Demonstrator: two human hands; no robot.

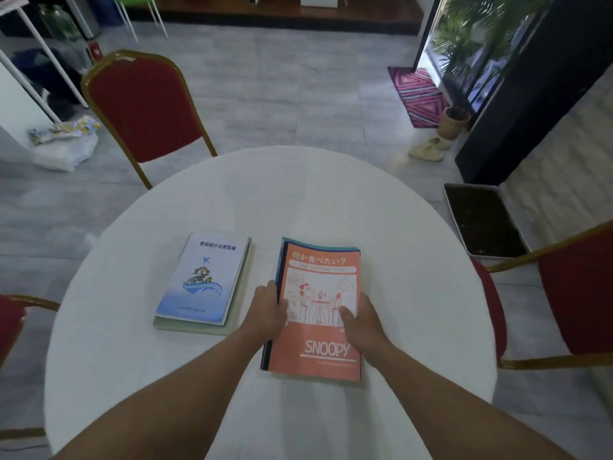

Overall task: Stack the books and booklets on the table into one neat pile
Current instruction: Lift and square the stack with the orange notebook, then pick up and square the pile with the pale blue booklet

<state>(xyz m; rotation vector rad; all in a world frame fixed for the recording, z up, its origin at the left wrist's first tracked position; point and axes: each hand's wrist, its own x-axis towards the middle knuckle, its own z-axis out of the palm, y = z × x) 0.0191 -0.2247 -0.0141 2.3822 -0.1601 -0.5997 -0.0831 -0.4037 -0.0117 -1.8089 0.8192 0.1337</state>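
An orange Snoopy booklet (318,353) tops a small pile at the middle right of the round white table (414,260); dark blue and teal edges of the booklets beneath show along its left and far sides. My left hand (267,307) grips the pile's left edge, thumb on the cover. My right hand (360,322) grips the right edge, thumb pressed on the orange cover. To the left lies a second pile: a pale blue booklet (202,280) on a pale green book (237,313).
Red chairs with gold frames stand around the table: one at the far left (142,104), one at the right (577,293), one at the near left edge (10,323). A dark tray (484,220) lies on the floor to the right.
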